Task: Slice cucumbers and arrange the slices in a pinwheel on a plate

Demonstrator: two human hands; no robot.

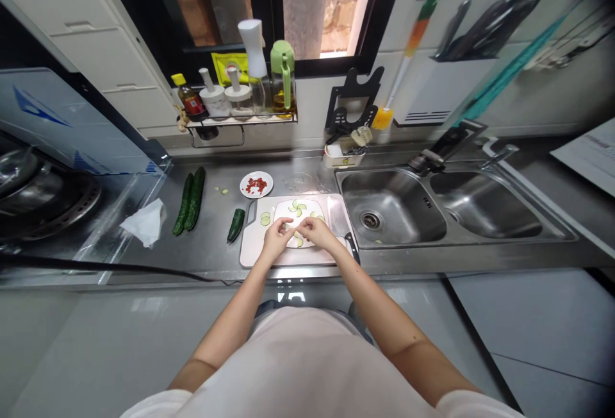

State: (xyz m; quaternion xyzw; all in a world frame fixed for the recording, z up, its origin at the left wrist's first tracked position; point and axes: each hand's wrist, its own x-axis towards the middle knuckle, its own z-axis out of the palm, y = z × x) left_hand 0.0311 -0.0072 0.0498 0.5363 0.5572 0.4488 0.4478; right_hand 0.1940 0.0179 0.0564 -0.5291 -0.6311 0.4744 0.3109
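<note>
Cucumber slices (266,219) are pale green, the square plate (283,208) white, chopped bits (256,185) red.

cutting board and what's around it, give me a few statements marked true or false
1. The left hand and right hand are over the white plate. True.
2. The red pieces lie in the sink. False: they are on the small round plate.
3. Two long cucumbers lie left of the cutting board. True.
4. The short cucumber piece is on the board. False: it lies on the counter.
</note>
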